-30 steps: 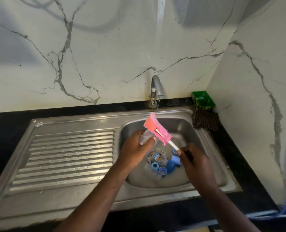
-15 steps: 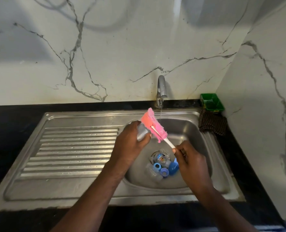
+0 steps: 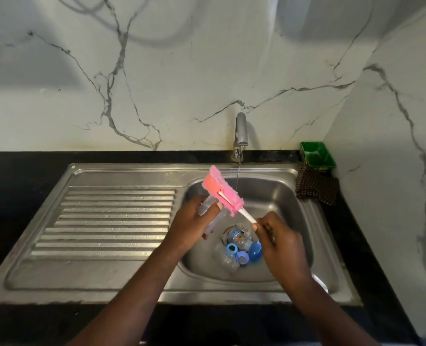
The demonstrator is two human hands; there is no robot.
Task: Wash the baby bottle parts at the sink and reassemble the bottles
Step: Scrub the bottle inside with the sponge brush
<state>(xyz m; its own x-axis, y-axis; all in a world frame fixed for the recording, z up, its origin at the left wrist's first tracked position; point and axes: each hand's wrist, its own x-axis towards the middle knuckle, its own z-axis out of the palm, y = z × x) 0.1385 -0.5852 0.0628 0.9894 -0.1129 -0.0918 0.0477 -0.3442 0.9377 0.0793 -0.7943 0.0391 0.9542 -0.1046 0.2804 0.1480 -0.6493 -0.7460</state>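
On my feed the left grip (image 3: 192, 228) is curled round a clear bottle body (image 3: 215, 221) and holds it tilted over the sink bowl (image 3: 276, 191). The right grip (image 3: 279, 243) pinches the white handle end of a pink sponge brush (image 3: 221, 192). The brush slants up and away from that grip toward the left one. Its sponge head lies across the bottle's upper end, just above the left thumb, though I cannot tell whether it is pushed inside.

A thin stream of water (image 3: 238, 176) falls from the tap (image 3: 240, 131) just beyond the sponge head.

Below and between the two grips, loose parts lie round the drain: a printed clear bottle (image 3: 238, 237), two blue rings (image 3: 231, 248), and a clear piece (image 3: 225, 259). A blue cap (image 3: 254, 251) sits right beside the right grip.

The ribbed draining board (image 3: 112, 216) spreads out from the left grip's outer side. Well beyond the right grip, a green tub (image 3: 316, 156) stands in the corner of the black table (image 3: 19, 183), and a dark cloth (image 3: 316, 187) lies just in front of it.
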